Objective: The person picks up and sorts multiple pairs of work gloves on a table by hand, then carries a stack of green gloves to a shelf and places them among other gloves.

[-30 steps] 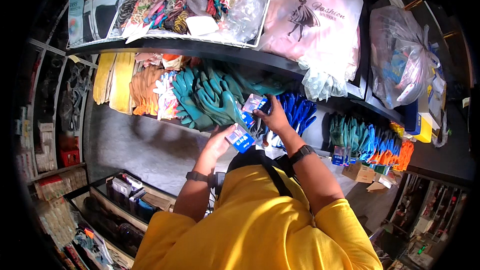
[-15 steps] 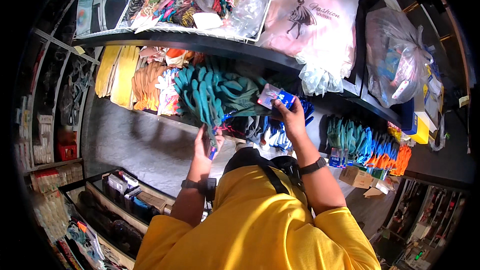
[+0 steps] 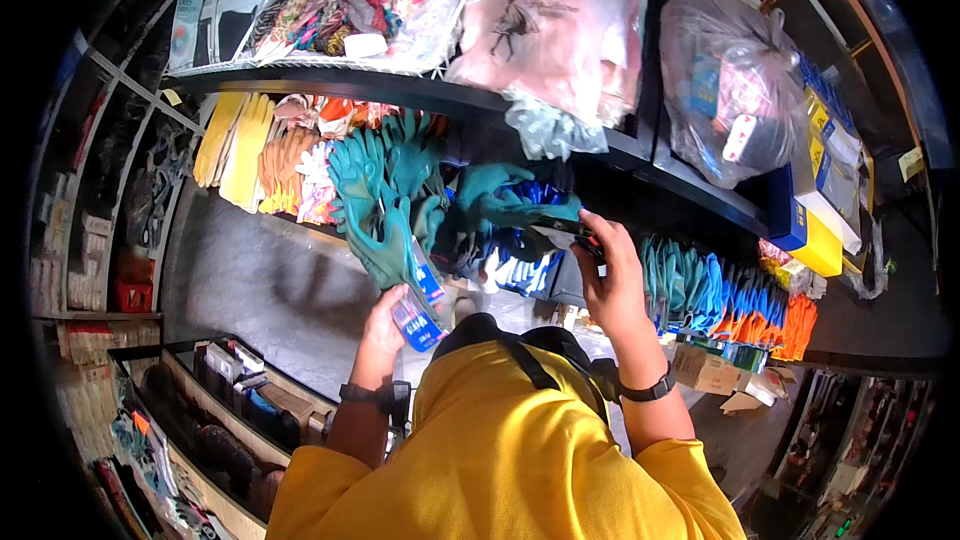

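Observation:
My left hand (image 3: 384,320) is closed on the cuff end of a bundle of green work gloves (image 3: 375,225), where blue header cards (image 3: 418,328) hang. The gloves' fingers point up and away from me. Farther right, my right hand (image 3: 612,275) pinches the dark cuff end of another green glove (image 3: 510,195), whose fingers stretch left toward the bundle. Part of its cuff is hidden by my fingers. Behind the gloves, blue-and-white gloves (image 3: 520,268) hang under the shelf.
Yellow gloves (image 3: 235,145) and brown gloves (image 3: 287,170) hang at the left; green, blue and orange gloves (image 3: 715,290) hang at the right. Above runs a black shelf edge (image 3: 330,83) with a pink bag (image 3: 555,30). A drawer unit (image 3: 215,425) stands lower left, a cardboard box (image 3: 700,368) lower right.
My left hand has come down and nearer with the green bundle, and its blue cards now show. My right hand has moved slightly right and down; a stretched green glove now shows in it.

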A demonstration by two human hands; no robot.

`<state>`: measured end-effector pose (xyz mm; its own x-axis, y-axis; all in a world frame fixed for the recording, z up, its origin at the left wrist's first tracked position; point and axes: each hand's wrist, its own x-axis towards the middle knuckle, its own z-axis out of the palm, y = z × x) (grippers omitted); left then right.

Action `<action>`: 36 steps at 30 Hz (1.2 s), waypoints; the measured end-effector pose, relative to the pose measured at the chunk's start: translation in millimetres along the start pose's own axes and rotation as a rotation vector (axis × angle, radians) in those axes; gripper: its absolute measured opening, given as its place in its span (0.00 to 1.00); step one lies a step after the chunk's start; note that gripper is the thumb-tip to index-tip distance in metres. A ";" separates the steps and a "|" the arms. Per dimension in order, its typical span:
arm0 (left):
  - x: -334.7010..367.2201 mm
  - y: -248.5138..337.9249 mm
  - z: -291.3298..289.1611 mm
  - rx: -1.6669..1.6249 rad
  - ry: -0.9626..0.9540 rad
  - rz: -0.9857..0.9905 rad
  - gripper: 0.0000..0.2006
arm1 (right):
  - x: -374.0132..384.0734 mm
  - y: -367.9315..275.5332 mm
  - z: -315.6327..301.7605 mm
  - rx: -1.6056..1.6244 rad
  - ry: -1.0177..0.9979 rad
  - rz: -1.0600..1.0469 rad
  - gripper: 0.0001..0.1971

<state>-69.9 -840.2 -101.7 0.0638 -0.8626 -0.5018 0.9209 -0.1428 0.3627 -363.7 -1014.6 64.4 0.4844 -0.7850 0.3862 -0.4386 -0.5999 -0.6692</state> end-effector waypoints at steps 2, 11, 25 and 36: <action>-17.0 -28.5 33.7 0.001 -0.134 -0.029 0.27 | -14.5 18.9 -19.7 0.058 -0.028 0.093 0.23; -40.2 -177.1 45.6 -0.035 -0.154 -0.156 0.27 | -86.7 77.5 -91.3 0.503 0.024 0.333 0.24; -78.7 -247.5 61.0 -0.084 -0.134 -0.027 0.25 | -121.4 92.0 -186.9 0.198 -0.042 -0.105 0.16; -77.3 -202.5 39.5 -0.127 -0.187 -0.054 0.25 | -96.1 55.4 -160.2 -0.080 -0.061 -0.231 0.16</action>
<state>-276.5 -763.8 -105.3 -0.0487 -0.9320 -0.3591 0.9628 -0.1395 0.2315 -555.8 -997.2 91.9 0.6224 -0.6160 0.4829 -0.3677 -0.7748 -0.5143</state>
